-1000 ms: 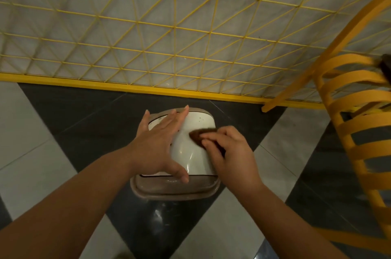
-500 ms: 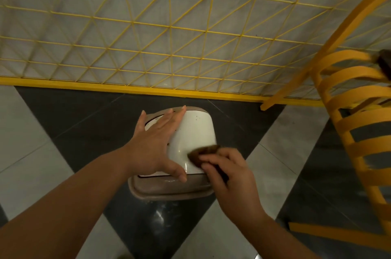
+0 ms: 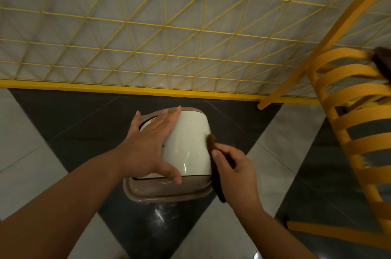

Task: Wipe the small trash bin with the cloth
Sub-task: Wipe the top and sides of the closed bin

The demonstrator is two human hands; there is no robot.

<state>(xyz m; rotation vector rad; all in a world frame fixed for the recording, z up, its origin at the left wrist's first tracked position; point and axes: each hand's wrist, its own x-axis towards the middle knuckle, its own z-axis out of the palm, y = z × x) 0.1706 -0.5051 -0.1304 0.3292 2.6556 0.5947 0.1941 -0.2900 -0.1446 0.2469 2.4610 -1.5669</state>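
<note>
Small trash bin (image 3: 188,142) sits on the floor (image 3: 31,153) near the middle of the view, on a dark tile, with the yellow lattice fence (image 3: 160,32) beyond it at 12 o'clock and a yellow slatted chair (image 3: 349,131) off at 3 o'clock. Its cream lid faces up and a brownish rim runs around it. Of the 2 hands, the left hand (image 3: 148,148) lies flat on the lid's 9 o'clock side, fingers straight and spread wide toward 12 o'clock, thumb reaching down toward the 6 o'clock rim; it presses the bin steady and grips nothing. The right hand (image 3: 234,174) is curled around the cloth (image 3: 213,163), a dark brown strip pinched between fingers and thumb, and holds it against the bin's 3 o'clock edge, where lid meets side. The cloth's upper end pokes out above the fingers and its lower end hangs past the rim toward 5 o'clock. As a judgement, the wiping is under way but not finished: the lid's centre shines and looks mostly clean, yet a few dark specks show near its 12 o'clock end, and the strip under the left palm cannot be judged. The rim, the near wall at 6 o'clock and the far side look like what is left; the lower walls are hidden from here.
</note>
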